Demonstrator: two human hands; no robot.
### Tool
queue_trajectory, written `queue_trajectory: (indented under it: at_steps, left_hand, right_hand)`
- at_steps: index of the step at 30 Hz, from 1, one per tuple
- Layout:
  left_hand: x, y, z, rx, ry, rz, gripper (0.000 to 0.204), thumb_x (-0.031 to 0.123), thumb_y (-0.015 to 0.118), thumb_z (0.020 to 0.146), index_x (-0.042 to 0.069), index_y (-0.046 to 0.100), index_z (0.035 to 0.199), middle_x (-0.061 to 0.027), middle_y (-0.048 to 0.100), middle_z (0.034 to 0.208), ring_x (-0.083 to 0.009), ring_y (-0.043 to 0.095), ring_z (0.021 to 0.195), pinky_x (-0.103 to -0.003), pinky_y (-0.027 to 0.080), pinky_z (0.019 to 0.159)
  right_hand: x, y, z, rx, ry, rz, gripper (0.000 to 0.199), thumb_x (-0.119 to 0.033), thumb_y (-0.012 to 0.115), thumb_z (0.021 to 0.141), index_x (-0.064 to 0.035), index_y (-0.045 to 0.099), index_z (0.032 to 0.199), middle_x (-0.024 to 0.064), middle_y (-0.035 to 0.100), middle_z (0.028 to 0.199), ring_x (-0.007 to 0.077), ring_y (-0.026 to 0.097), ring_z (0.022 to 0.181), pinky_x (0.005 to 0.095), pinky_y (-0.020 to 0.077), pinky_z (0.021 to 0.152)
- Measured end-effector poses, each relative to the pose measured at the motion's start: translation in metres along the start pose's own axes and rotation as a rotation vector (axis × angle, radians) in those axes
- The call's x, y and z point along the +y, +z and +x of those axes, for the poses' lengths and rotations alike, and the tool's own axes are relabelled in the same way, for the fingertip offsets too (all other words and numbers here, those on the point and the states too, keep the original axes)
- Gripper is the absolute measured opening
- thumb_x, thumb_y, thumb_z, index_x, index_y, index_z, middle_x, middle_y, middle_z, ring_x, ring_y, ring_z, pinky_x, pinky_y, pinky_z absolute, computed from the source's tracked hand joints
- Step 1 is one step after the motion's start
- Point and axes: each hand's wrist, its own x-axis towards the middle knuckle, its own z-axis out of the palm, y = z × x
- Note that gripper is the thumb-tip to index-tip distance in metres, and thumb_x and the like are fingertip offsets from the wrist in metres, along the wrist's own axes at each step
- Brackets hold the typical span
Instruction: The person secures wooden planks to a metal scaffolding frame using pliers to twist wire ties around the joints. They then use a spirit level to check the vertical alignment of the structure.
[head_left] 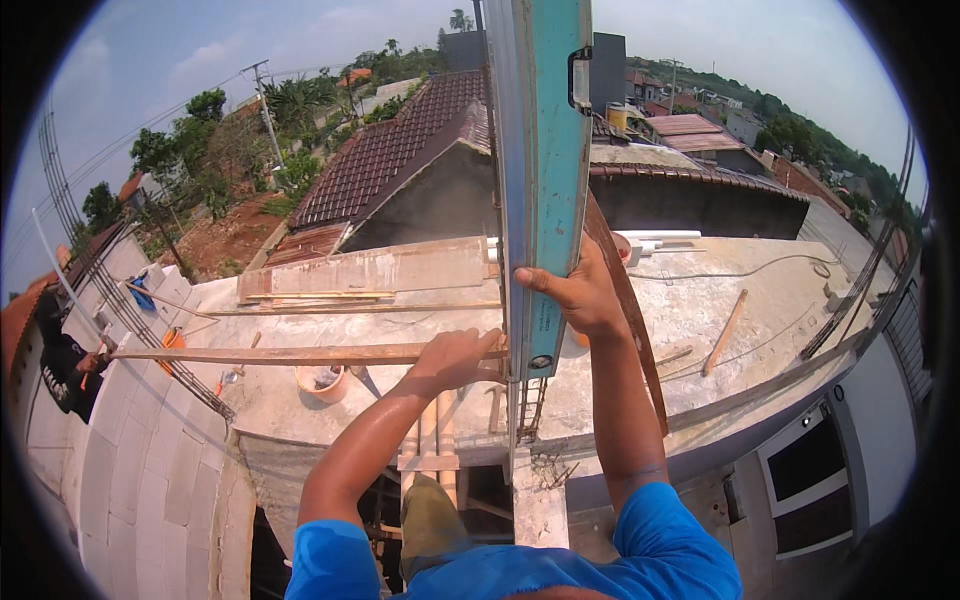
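Right grip (575, 295) clasps upright teal level (545, 150); left hand (455, 357) beside.

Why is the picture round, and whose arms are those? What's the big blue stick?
The picture comes from a camera worn on a person's head, looking down at their own arms. Its wide lens bends everything into a circle. The person is high up, above a concrete roof slab. The blue stick is a long spirit level, standing upright. The right hand presses against its side. The left hand rests on a long wooden plank lying flat. On the slab are wooden boards, an orange bucket and a loose cable. Behind are tiled roofs and trees.
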Motion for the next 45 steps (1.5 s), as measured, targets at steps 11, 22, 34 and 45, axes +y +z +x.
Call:
queue_trajectory:
  at_steps: [11,22,34,45]
  left_hand:
    - [0.003,0.006,-0.004,-0.009,0.046,0.06,0.082,0.07,0.07,0.09,0.014,0.052,0.148,-0.021,0.072,0.105,-0.0423,0.073,0.096,-0.053,0.058,0.081]
    - [-0.001,0.01,0.0,-0.022,0.037,0.048,0.089,0.074,0.068,0.09,0.016,0.048,0.155,-0.0212,0.072,0.107,-0.0434,0.072,0.099,-0.053,0.058,0.084]
    - [0.001,0.009,-0.001,-0.049,0.031,0.038,0.091,0.073,0.07,0.089,0.019,0.044,0.158,-0.0201,0.071,0.108,-0.0424,0.072,0.1,-0.052,0.058,0.085]
    - [-0.002,0.012,-0.001,-0.035,0.054,0.067,0.091,0.072,0.069,0.091,0.02,0.041,0.161,-0.0196,0.07,0.109,-0.0414,0.071,0.101,-0.052,0.057,0.086]
  right_hand:
    - [-0.002,-0.003,-0.006,-0.005,-0.014,-0.002,0.062,-0.018,0.092,0.086,-0.0006,0.058,0.136,0.0073,0.07,0.116,0.0166,0.068,0.106,0.0348,0.0583,0.093]
    - [-0.002,-0.006,-0.004,-0.047,-0.038,0.018,0.059,-0.02,0.091,0.087,-0.0006,0.06,0.134,0.005,0.069,0.114,0.0145,0.067,0.104,0.0332,0.0575,0.092]
    - [0.0,-0.01,-0.004,-0.058,-0.018,0.018,0.069,-0.027,0.093,0.086,0.0008,0.058,0.139,0.0096,0.071,0.121,0.0172,0.068,0.109,0.0353,0.0583,0.096]
    - [0.004,-0.013,-0.004,-0.057,-0.02,-0.003,0.075,-0.03,0.093,0.086,-0.0001,0.056,0.145,0.011,0.071,0.125,0.0185,0.068,0.114,0.036,0.0579,0.099]
